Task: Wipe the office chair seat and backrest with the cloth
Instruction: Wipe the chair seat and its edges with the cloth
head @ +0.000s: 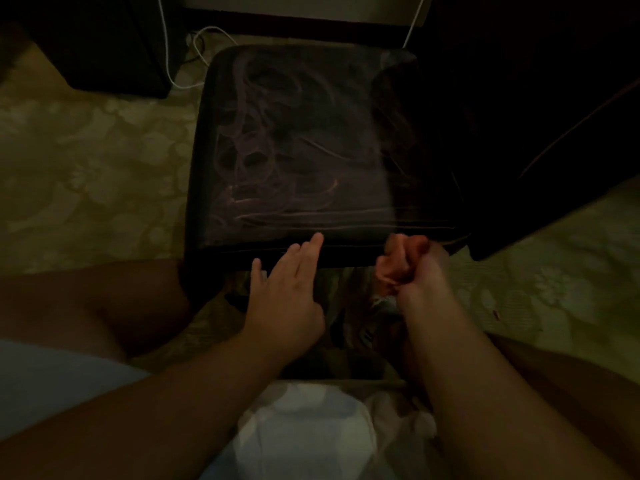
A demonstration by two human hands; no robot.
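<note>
1. Your left hand (287, 289) lies spread, fingers straight, its fingertips (317, 239) touching the near edge of the seat (304, 140). It grips nothing; judging by the pose, it only steadies the chair.
2. The seat fills the middle of the view, dark and smooth, with faint swirled streaks across it. It looks firm enough to press on and slick enough for a rag to glide.
3. Your right hand (420, 271) is balled round the cloth (394, 261), at the seat's near right edge. The cloth is soft, light and limp, so keep it bunched in your palm.
4. The backrest is lost in the dark.
</note>
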